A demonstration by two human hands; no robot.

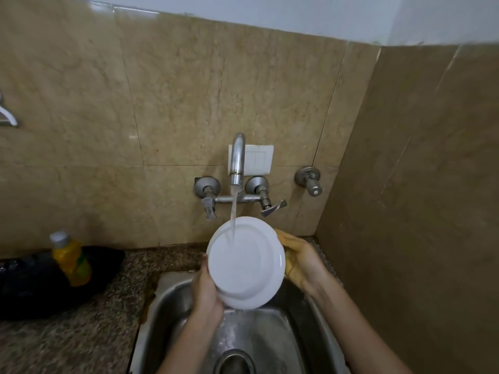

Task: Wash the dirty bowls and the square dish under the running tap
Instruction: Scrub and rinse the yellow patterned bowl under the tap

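A round white bowl (246,264) is held tilted over the steel sink (172,300), its inside facing me. Water from the chrome tap (237,160) falls onto its upper left part and runs off the lower rim into the basin. My left hand (206,290) grips the bowl's lower left edge. My right hand (299,259) is at the bowl's right rim, fingers reaching behind it. No other bowls or square dish are in view.
A yellow dish-soap bottle (71,259) stands on a dark mat (29,287) on the speckled counter at left. Two tap levers (272,207) and a separate valve (310,182) stick out of the tiled wall. A side wall closes in on the right. The drain (234,363) lies below.
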